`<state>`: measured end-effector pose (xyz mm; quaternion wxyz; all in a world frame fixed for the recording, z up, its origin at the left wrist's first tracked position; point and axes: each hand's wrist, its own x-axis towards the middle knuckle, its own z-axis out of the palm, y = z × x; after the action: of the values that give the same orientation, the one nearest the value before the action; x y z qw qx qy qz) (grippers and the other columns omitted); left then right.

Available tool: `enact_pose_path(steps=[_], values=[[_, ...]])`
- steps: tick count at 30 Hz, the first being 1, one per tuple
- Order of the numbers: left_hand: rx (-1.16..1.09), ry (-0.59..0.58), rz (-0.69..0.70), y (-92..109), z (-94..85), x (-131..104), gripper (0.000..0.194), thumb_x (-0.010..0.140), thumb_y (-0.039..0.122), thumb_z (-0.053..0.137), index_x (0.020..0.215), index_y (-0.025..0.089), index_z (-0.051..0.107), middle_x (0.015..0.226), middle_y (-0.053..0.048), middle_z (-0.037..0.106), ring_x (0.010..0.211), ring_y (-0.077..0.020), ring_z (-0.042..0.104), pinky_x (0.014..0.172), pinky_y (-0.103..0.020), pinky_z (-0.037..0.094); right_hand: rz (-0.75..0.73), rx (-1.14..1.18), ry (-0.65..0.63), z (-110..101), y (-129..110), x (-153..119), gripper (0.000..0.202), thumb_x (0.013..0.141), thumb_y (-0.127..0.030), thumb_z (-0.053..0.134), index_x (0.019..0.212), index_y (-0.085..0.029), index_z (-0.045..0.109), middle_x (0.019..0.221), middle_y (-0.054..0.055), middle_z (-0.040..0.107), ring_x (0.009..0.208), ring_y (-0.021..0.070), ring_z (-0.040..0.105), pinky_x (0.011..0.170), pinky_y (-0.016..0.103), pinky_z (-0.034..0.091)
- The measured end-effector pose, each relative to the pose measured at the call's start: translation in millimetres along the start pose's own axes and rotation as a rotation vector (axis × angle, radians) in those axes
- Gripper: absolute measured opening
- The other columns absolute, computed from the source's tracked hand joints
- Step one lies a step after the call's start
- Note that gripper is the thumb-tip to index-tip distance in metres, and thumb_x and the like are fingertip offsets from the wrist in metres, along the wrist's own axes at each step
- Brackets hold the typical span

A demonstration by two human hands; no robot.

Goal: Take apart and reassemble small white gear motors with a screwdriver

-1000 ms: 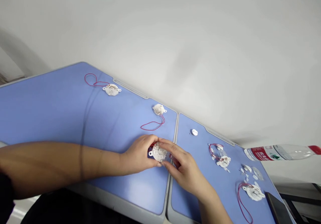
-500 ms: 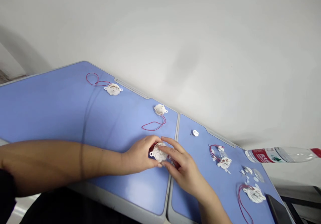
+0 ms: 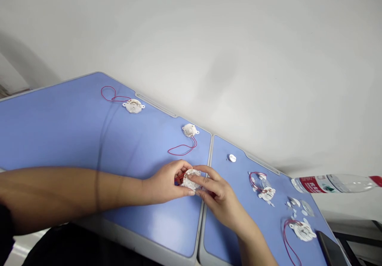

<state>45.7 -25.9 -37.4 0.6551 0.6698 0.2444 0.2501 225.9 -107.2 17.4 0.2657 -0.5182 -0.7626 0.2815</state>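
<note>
A round white disc part with red wires sits between my two hands over the blue table. My left hand grips it from the left, its thumb along the near edge and its fingers at the far side. From the right, my right hand also holds the disc, with a fingertip resting on its face. Red wire shows inside the curl of my left hand. Beyond my hands, a similar white disc lies with its looped red wire, and another one lies further left.
A small white knob-like piece lies right of the table seam. Further right are two wired white parts, clear and white pieces, a dark phone-like object and a bottle lying sideways. A wall stands behind.
The disc between my hands has turned slightly; its left tab, visible before, no longer shows clearly. My left hand has shifted slightly, and both hands keep their hold.
</note>
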Motion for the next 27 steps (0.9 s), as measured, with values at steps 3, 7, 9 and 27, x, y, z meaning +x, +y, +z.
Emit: enact_pose_path(steps=[3, 7, 9, 27], values=[[-0.006, 0.002, -0.012, 1.7, -0.3, 0.3, 0.038, 0.068, 0.022, 0.072, 0.101, 0.018, 0.053, 0.084, 0.000, 0.061, 0.076, -0.0154, 0.058, 0.067, -0.029, 0.046, -0.008, -0.017, 0.002, 0.4, 3.5, 0.4, 0.050, 0.088, -0.003, 0.049, 0.128, -0.032, 0.058, 0.132, 0.008, 0.053, 0.110, 0.0190, 0.062, 0.085, 0.030, 0.054], [-0.013, 0.036, -0.023, 1.2, 0.3, 0.5, 0.038, 0.068, 0.020, 0.073, 0.100, 0.017, 0.054, 0.083, 0.001, 0.060, 0.075, -0.0145, 0.057, 0.067, -0.029, 0.046, -0.024, -0.059, 0.008, 2.3, 5.7, -0.4, 0.050, 0.088, -0.003, 0.048, 0.128, -0.031, 0.059, 0.133, 0.008, 0.053, 0.111, 0.0191, 0.062, 0.089, 0.031, 0.053], [-0.023, 0.048, -0.030, 0.2, 1.0, 0.8, 0.036, 0.067, 0.019, 0.073, 0.099, 0.017, 0.054, 0.083, 0.001, 0.060, 0.074, -0.0142, 0.057, 0.067, -0.028, 0.046, -0.028, -0.095, 0.014, 3.6, 5.9, -0.8, 0.051, 0.088, -0.002, 0.047, 0.128, -0.031, 0.059, 0.135, 0.009, 0.053, 0.113, 0.0193, 0.062, 0.090, 0.031, 0.053], [-0.067, 0.040, -0.059, 1.3, -0.2, 3.4, 0.025, 0.072, 0.014, 0.065, 0.094, 0.017, 0.054, 0.082, 0.001, 0.059, 0.073, -0.0132, 0.056, 0.070, -0.030, 0.047, -0.039, -0.141, 0.013, 5.8, 11.3, 1.1, 0.051, 0.087, -0.002, 0.048, 0.127, -0.031, 0.060, 0.136, 0.008, 0.054, 0.115, 0.0185, 0.062, 0.090, 0.030, 0.053]])
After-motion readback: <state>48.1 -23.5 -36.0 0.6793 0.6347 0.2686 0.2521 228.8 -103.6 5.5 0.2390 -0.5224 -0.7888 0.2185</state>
